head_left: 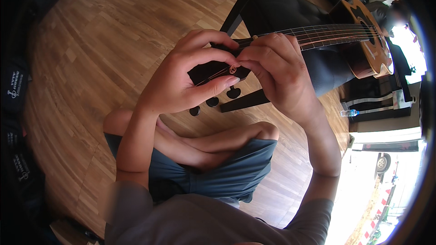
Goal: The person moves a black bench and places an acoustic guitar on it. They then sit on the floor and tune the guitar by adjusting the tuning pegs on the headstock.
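An acoustic guitar point(327, 36) lies across a black padded bench point(281, 9), its dark headstock point(200, 72) pointing toward my left. My left hand point(177, 75) curls around the headstock, thumb on the near side and fingers over the top. Close to its fingertips, a small coil of copper-coloured string point(233, 69) winds at a post. Thumb and forefinger of my right hand point(284, 70) pinch near the nut end, apparently on a string; the exact grip is partly hidden. Black tuning pegs point(233, 92) stick out on the near side.
I sit cross-legged on a wood-plank floor point(113, 31). A water bottle point(349, 113) stands to the right, near a dark piece of furniture. Another person point(386, 16) is at the far right. Black bags or cases point(16, 86) line the left edge.
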`<state>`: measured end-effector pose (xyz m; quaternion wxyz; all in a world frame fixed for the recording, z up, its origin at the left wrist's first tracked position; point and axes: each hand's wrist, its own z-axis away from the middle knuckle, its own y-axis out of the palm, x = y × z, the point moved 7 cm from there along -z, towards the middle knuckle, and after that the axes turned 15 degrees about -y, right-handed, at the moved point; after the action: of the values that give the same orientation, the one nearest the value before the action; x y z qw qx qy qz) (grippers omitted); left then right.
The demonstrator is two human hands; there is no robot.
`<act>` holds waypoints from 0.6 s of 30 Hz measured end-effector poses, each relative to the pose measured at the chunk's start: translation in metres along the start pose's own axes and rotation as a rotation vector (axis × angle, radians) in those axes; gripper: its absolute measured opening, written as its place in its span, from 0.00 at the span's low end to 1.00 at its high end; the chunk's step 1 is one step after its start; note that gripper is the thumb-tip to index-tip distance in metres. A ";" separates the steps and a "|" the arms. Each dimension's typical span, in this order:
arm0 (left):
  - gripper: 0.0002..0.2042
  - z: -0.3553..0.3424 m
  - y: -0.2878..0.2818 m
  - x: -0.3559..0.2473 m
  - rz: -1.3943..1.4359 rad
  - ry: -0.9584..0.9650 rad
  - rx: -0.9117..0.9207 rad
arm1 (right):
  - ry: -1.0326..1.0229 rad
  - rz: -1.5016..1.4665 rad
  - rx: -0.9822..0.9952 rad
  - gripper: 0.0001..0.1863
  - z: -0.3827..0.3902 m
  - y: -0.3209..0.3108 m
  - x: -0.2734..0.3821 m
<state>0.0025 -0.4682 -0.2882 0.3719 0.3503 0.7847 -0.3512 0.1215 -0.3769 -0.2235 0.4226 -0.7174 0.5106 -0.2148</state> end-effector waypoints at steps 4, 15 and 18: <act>0.07 0.000 0.001 0.007 0.026 -0.017 0.014 | -0.003 0.019 -0.003 0.09 0.000 0.002 0.000; 0.07 -0.001 0.002 0.009 0.037 -0.054 -0.012 | -0.024 0.015 -0.083 0.14 0.003 -0.005 0.003; 0.07 -0.001 0.001 0.009 0.029 -0.059 -0.004 | 0.007 0.019 -0.255 0.16 0.009 -0.009 0.023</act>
<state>-0.0015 -0.4647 -0.2956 0.4007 0.3505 0.7689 -0.3542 0.1419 -0.3929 -0.2239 0.3283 -0.7596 0.5420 -0.1465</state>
